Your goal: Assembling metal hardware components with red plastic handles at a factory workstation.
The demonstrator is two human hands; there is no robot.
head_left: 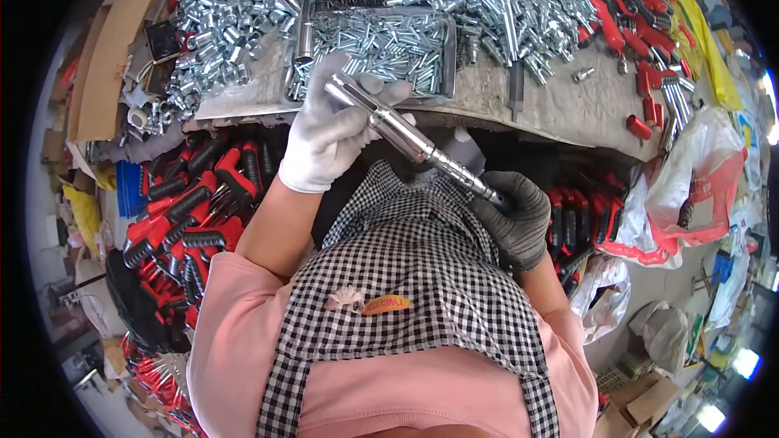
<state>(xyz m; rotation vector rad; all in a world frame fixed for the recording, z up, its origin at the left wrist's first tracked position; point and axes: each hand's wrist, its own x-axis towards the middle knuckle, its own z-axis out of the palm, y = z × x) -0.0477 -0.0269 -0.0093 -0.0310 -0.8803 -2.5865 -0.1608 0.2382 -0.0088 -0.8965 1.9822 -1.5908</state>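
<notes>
A shiny chromed metal shaft (406, 138) with a slotted, wider upper end slants across in front of my apron. My left hand (329, 130), in a white glove, holds it near the slotted end, fingers around and behind it. At its thinner, ridged lower end, my right hand (519, 223) in a dark grey glove is closed around the tip, so that tip is partly hidden. Just beyond my left hand, at the table's near edge, lies a shallow tray (449, 57) full of small metal pins.
Heaped on the worktable (560, 113) are metal sleeves (227, 24), longer metal rods (507, 12) and red plastic handles (608, 24). Red-and-black tool grips (199, 203) are piled below at left, with more grips (576, 215) at right. A white-and-red plastic sack (694, 186) hangs by the right edge.
</notes>
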